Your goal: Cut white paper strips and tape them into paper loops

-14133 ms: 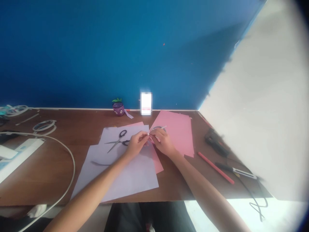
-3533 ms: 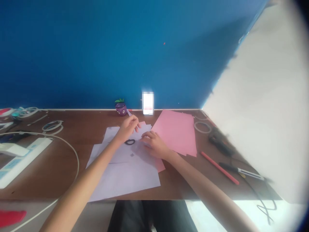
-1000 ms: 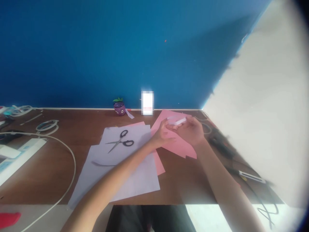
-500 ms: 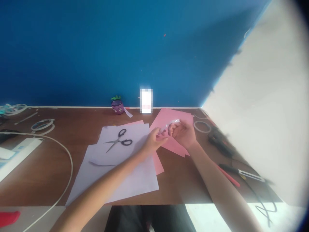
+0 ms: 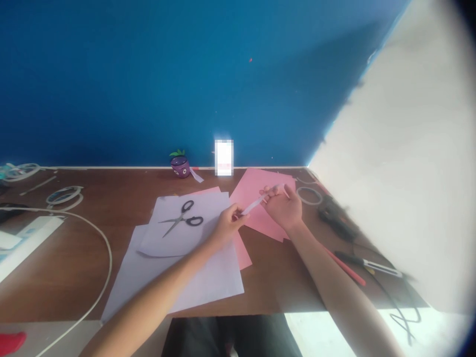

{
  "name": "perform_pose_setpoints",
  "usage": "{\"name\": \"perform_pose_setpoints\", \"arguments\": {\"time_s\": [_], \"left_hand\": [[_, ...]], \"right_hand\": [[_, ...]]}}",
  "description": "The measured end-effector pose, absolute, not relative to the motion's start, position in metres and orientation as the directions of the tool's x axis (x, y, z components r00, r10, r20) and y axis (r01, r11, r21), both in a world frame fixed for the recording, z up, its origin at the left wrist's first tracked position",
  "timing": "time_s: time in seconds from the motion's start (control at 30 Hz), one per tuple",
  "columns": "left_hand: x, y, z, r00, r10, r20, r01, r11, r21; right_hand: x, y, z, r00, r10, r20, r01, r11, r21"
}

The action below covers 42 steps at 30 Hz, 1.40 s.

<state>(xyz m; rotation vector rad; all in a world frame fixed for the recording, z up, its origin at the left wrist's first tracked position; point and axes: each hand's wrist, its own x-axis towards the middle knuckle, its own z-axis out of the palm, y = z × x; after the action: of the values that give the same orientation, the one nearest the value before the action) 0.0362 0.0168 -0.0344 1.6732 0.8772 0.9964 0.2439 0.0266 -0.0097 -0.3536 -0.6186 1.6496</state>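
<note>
Spanning the air above flat pink sheets (image 5: 250, 183) was one narrow pale strip (image 5: 254, 204), probably paper, straighter than its curve half a second earlier, seemingly easier to work lengthwise. Left hand (image 5: 226, 224): pinched its lower end. Right hand (image 5: 283, 208): turned palm up, half open, strip against curled fingers. Alongside: black-handled metal scissors (image 5: 181, 217), spread on smooth pale sheets (image 5: 210, 277).

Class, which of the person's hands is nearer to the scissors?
Left. The left hand is right of the scissors, not touching; the right hand is farther right, over the pink paper.
</note>
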Motion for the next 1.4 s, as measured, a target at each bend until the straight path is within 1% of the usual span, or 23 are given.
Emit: {"name": "perform_pose_setpoints", "arguments": {"time_s": [0.1,0.43,0.5,0.67,0.73,1.17,1.4], "left_hand": [[0.036,0.015,-0.033,0.414,0.886,0.209,0.089,-0.267,0.96],[0.034,0.009,-0.025,0.488,0.854,0.181,-0.019,-0.197,0.98],[0.035,0.008,-0.026,0.464,0.866,0.187,-0.036,-0.193,0.981],[0.037,0.008,-0.032,0.339,0.908,0.247,-0.054,-0.243,0.969],[0.038,0.009,-0.034,0.319,0.912,0.259,-0.056,-0.255,0.965],[0.039,0.009,-0.034,0.322,0.918,0.232,-0.06,-0.225,0.973],[0.038,0.01,-0.033,0.333,0.921,0.201,-0.038,-0.2,0.979]], "right_hand": [[0.244,0.027,-0.01,-0.195,0.972,0.131,-0.833,-0.094,-0.545],[0.25,0.031,-0.014,-0.165,0.976,0.141,-0.848,-0.067,-0.526],[0.25,0.03,-0.014,-0.168,0.976,0.139,-0.848,-0.071,-0.526],[0.248,0.029,-0.012,-0.168,0.981,0.092,-0.839,-0.093,-0.536],[0.248,0.029,-0.013,-0.162,0.983,0.083,-0.839,-0.093,-0.536],[0.247,0.028,-0.011,-0.162,0.982,0.1,-0.827,-0.079,-0.557],[0.244,0.024,-0.007,-0.156,0.978,0.136,-0.795,-0.043,-0.605]]}}
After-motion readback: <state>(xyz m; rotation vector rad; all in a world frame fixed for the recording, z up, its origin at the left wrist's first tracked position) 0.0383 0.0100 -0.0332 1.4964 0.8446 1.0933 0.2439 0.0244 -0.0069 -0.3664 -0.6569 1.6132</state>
